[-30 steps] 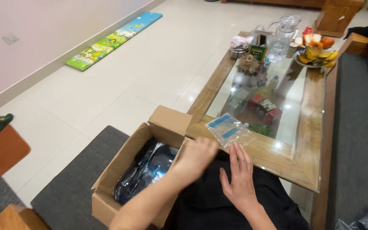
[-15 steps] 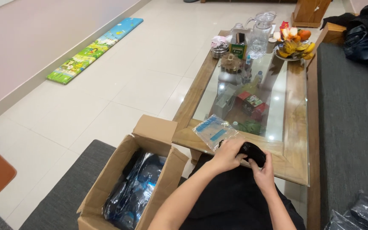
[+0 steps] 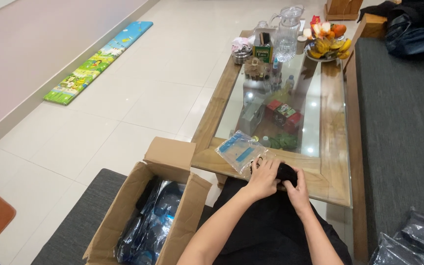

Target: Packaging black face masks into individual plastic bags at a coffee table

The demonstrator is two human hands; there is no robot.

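At about eight o'clock from the hands stands an open brown cardboard box (image 3: 148, 216) on a dark grey rug (image 3: 74, 230), stuffed with glossy blue-and-black plastic-wrapped packets (image 3: 148, 228). Nearer in, at ten o'clock and just beside the left hand, a clear plastic pouch with blue printing (image 3: 240, 152) lies flat on the wooden rim of the glass-topped coffee table (image 3: 337, 162). The left hand (image 3: 263, 177) is curled over the left end of a small black bundle of soft, fabric-like stuff (image 3: 285, 172), fingers closed upon it, while the right hand (image 3: 295, 191) pinches it from below and from the right; both hands grip it together, at the near edge of the table, above the person's dark-clothed lap. What the bundle is exactly cannot be told, as the hands cover most of it. By my judgement the step in hand is the working of this one piece between the fingers, folding or squeezing it small, with the pouch lying ready alongside. The next move would seem to call for one hand to keep the bundle compact while the other frees itself towards ten o'clock for the pouch. Far off at twelve o'clock stand a clear glass jug (image 3: 287, 30) and a bowl of bananas and oranges (image 3: 327, 45); at four o'clock lie dark plastic-wrapped bags (image 3: 413, 240) on the grey sofa (image 3: 398, 122).
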